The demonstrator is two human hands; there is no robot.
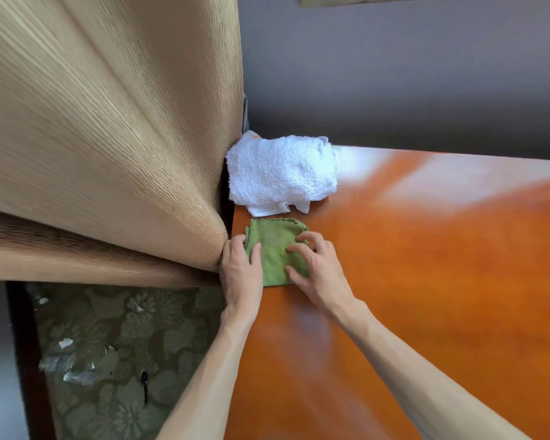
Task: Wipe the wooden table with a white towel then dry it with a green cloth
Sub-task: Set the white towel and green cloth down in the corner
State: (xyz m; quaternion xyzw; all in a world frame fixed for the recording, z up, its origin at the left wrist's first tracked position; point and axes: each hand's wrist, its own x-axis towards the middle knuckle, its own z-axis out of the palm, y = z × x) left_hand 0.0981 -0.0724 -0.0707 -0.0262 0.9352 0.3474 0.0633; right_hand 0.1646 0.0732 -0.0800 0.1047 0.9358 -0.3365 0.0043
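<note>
A small folded green cloth (273, 246) lies flat at the left edge of the glossy orange wooden table (426, 281). My left hand (240, 271) rests on the cloth's left side at the table edge, thumb on the fabric. My right hand (315, 268) presses on the cloth's right side with its fingers curled and spread. A crumpled white towel (280, 174) sits just beyond the green cloth, in the table's far left corner, apart from both hands.
A beige ribbed curtain (108, 138) hangs against the table's left edge. A grey wall (394, 74) runs behind the table. Below left is patterned carpet (124, 344) with bits of litter and a dark frame post (26, 360).
</note>
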